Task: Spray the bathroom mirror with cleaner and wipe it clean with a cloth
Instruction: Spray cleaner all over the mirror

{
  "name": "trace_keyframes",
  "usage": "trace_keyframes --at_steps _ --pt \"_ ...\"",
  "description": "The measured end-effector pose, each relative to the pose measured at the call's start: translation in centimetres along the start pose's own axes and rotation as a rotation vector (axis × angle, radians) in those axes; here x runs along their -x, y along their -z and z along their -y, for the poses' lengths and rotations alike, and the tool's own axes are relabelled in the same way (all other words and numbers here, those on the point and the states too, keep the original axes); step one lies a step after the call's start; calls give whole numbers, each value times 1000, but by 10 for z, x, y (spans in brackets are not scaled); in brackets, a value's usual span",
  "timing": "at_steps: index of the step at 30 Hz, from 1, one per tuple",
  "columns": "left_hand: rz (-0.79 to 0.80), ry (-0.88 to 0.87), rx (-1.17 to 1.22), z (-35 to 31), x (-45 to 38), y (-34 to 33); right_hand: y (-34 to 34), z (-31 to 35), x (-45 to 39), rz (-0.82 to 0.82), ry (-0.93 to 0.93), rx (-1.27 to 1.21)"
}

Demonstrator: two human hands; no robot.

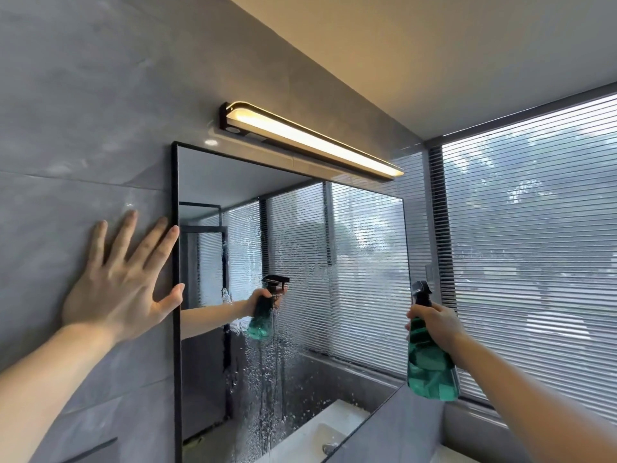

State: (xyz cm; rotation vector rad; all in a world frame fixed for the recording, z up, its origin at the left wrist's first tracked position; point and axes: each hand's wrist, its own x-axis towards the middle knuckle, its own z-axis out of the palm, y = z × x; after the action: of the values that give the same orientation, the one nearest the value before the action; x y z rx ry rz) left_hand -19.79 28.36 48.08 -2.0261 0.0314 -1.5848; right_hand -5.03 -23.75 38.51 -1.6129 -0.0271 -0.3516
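A black-framed mirror (360, 248) hangs on the grey tiled wall. Droplets and wet runs cover its middle and lower glass. My right hand (434, 320) grips a green spray bottle (429, 365) with a black trigger head, held upright just off the mirror's right edge, nozzle pointing at the glass. My left hand (123, 279) lies flat on the wall with fingers spread, its thumb and fingertips touching the mirror's left frame. The bottle and my right hand show again as a reflection in the glass. No cloth is in view.
A lit bar lamp (314, 143) juts out above the mirror. A large window with horizontal blinds (534, 248) fills the right wall. A white basin (449, 456) shows at the bottom, also reflected in the mirror.
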Motion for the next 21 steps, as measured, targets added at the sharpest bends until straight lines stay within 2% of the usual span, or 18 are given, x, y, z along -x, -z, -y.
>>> trace_keyframes --at_steps 5,10,17,21 --pt "-9 -4 -3 0 0 -1 11 -17 2 -14 -45 44" --pt "-17 0 4 0 1 -3 17 -32 4 -12 -66 -17" --pt "-14 11 29 -1 0 -3 3 -39 25 112 -72 75" --pt "-5 13 30 1 1 -4 -7 -43 35 175 -98 44"
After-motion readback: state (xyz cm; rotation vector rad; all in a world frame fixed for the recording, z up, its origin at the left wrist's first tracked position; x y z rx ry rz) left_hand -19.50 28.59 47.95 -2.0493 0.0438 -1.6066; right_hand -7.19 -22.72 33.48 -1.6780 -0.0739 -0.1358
